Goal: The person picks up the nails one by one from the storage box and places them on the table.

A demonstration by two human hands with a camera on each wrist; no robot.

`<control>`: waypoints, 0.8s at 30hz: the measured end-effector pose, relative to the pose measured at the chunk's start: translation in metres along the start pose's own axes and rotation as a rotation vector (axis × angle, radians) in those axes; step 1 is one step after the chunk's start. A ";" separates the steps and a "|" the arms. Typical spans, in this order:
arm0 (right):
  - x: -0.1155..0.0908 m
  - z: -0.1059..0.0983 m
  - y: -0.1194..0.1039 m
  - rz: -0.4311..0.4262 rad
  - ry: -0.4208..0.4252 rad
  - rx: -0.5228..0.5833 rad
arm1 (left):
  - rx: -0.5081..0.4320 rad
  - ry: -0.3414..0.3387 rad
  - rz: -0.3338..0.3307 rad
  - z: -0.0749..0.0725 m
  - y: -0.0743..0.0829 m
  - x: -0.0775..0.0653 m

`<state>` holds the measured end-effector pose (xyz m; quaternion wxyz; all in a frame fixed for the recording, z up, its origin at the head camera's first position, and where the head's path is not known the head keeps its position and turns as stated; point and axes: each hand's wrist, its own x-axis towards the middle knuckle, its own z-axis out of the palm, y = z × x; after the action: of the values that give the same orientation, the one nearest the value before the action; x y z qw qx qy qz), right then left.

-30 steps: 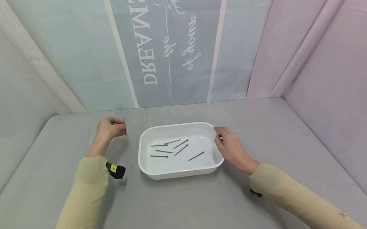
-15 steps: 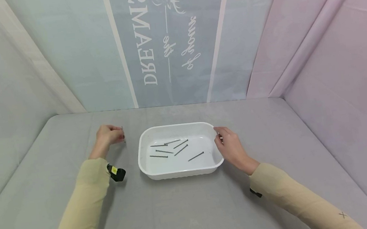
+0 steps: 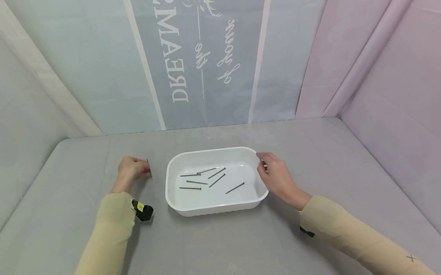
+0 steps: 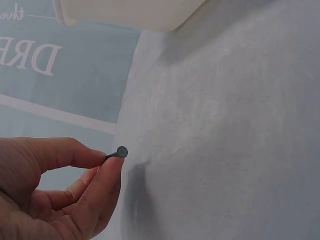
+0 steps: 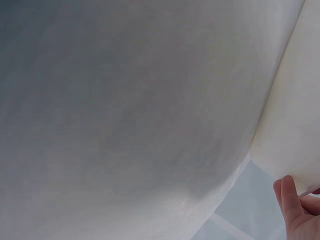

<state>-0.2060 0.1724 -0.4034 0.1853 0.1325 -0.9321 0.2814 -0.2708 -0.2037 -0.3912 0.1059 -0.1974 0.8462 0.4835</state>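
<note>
My left hand pinches a dark nail between thumb and fingertips, left of the white tray. In the left wrist view the flat nail head faces the camera, just past my fingertips. Several more dark nails lie scattered on the tray's floor, among them a lone nail toward the right side. At the tray's right end my right hand grips the rim. The right wrist view has its fingers against the outer wall of the tray.
A grey cloth-covered table lies under everything. Behind it hangs a printed curtain with mirrored lettering, and a pinkish fabric wall stands on the right. A black wrist camera hangs at the left cuff.
My left hand has come down and nearer to me with the nail, which stays upright in its grip. The right hand and the tray have kept their places.
</note>
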 end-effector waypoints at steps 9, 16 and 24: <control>-0.001 0.001 0.000 -0.006 0.009 -0.001 | -0.006 0.003 -0.022 0.004 -0.006 0.002; -0.001 0.001 0.000 0.001 0.009 -0.004 | 0.078 0.007 0.011 0.005 -0.003 -0.004; -0.001 0.001 0.000 0.013 0.002 -0.003 | 0.160 0.015 0.019 0.006 0.000 -0.005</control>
<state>-0.2054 0.1718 -0.4042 0.1846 0.1257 -0.9333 0.2812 -0.2665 -0.1969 -0.3924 0.1103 -0.1838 0.8846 0.4140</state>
